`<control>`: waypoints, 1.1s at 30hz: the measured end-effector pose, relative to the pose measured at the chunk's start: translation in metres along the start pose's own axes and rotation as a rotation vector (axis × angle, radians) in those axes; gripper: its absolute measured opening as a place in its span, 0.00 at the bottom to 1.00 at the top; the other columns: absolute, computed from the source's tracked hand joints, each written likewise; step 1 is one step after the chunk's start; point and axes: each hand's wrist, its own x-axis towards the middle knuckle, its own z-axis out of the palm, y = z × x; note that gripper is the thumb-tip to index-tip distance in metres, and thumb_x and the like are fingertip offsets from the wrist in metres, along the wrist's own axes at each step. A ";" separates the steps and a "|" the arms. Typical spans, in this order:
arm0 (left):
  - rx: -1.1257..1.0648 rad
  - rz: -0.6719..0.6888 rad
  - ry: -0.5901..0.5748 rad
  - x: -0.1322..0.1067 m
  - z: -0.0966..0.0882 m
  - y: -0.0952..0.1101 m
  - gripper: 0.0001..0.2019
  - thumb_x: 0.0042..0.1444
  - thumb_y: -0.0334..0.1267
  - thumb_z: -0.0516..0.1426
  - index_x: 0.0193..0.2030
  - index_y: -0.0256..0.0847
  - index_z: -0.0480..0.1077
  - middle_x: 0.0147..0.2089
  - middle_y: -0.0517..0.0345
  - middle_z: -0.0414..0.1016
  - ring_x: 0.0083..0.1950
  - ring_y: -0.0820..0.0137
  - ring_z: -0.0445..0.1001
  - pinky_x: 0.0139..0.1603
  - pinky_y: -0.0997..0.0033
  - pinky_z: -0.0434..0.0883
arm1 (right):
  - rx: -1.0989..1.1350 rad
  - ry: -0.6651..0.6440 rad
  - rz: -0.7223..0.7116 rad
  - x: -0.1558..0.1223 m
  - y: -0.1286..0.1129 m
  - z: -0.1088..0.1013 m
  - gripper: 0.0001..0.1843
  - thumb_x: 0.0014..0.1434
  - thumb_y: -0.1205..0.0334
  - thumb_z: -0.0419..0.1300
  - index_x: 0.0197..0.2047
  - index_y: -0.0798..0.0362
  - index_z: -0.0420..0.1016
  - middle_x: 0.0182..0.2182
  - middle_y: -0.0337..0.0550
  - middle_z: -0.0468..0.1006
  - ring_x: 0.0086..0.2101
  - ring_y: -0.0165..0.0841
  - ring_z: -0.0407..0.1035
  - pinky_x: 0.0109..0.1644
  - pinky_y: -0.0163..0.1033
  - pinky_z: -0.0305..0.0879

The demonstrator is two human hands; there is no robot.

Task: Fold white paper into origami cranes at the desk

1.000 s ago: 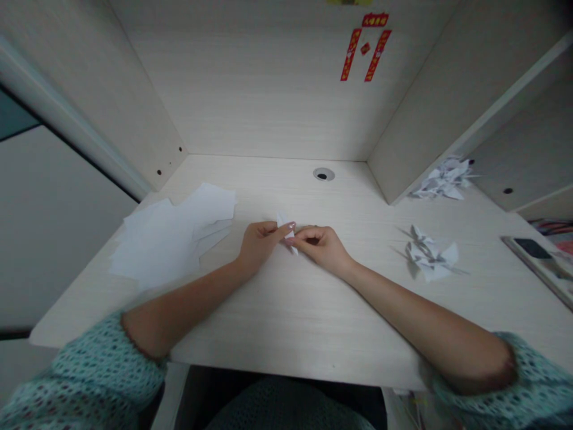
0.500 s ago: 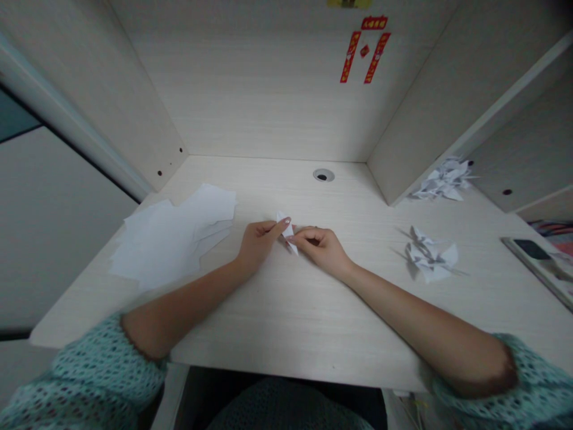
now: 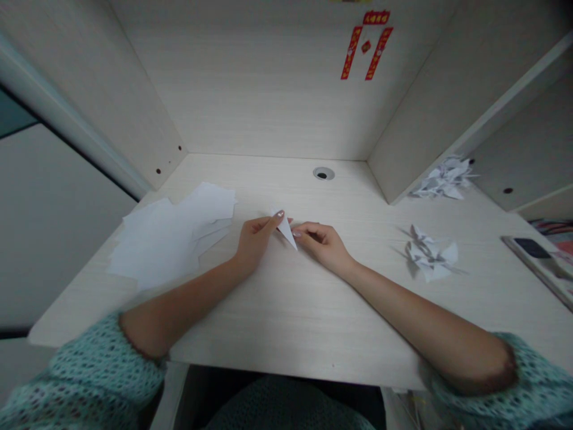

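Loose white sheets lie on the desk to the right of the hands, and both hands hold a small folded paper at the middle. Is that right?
Wrong side: the head view shows the loose white sheets left of the hands. The left hand and right hand do hold the small folded paper at the desk's middle.

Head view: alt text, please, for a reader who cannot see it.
The left hand and right hand pinch a small folded white paper between them at the middle of a pale wooden desk. Loose white sheets lie to the left, and folded paper figures lie to the right.
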 end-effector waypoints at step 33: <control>0.223 0.045 -0.025 0.001 -0.001 -0.003 0.22 0.51 0.54 0.57 0.18 0.38 0.70 0.18 0.63 0.64 0.22 0.76 0.60 0.25 0.74 0.56 | 0.021 -0.089 -0.132 -0.002 -0.001 0.000 0.10 0.56 0.60 0.60 0.43 0.52 0.72 0.31 0.40 0.73 0.31 0.30 0.66 0.37 0.37 0.62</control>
